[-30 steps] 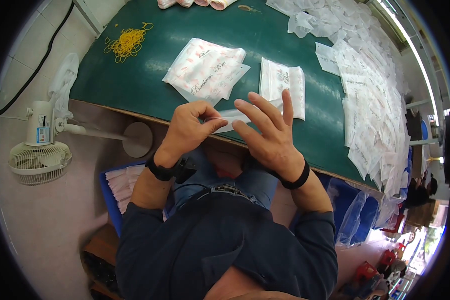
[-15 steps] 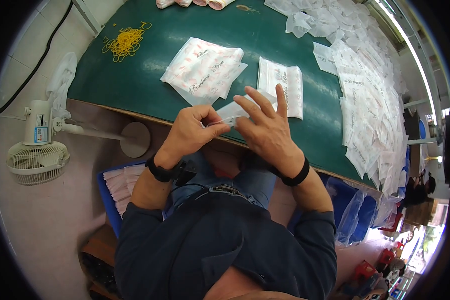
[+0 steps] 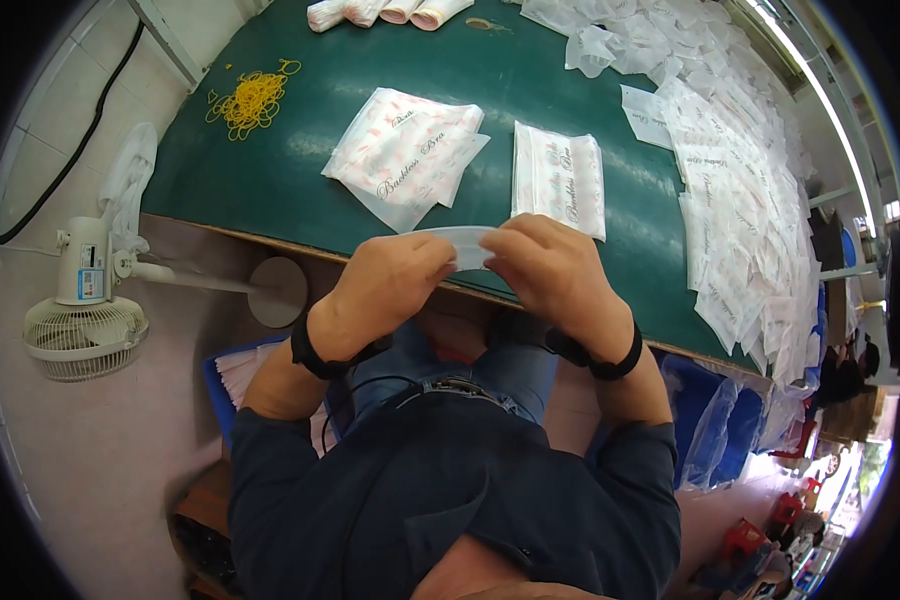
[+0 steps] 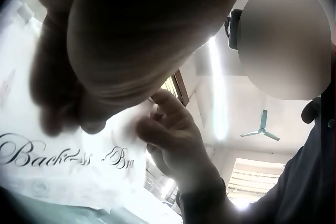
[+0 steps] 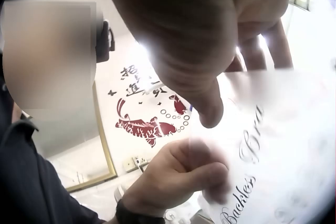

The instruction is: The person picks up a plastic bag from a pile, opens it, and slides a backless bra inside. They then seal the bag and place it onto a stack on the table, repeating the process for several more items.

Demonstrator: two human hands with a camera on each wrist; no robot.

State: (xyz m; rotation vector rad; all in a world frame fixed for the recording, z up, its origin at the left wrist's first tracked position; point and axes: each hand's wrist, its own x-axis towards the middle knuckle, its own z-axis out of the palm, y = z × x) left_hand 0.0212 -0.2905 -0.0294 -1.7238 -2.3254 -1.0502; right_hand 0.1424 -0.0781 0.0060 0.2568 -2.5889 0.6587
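Note:
Near the table's front edge, both hands hold a translucent plastic bag (image 3: 470, 247) between them. My left hand (image 3: 385, 280) pinches its left end with thumb and fingers, while my right hand (image 3: 560, 280) grips the right end with curled fingers. "Backless Bra" is printed in black script on the bag (image 5: 278, 140) in the right wrist view. Beyond the hands lie a loose pile of printed bags (image 3: 410, 150) and, to its right, a neater stack of bags (image 3: 560, 175).
Yellow rubber bands (image 3: 250, 103) lie on the green table (image 3: 300, 190) at the far left. Rolled bundles (image 3: 395, 12) sit at the back. Bags heaped on the right (image 3: 725, 220) reach the table edge. A white fan (image 3: 85, 330) stands at left, beside a blue crate (image 3: 220, 390).
The right hand's raised, spread fingers have come down and curled onto the bag's right end. The bag now spans the two hands, its far part no longer sticking up behind the right fingers.

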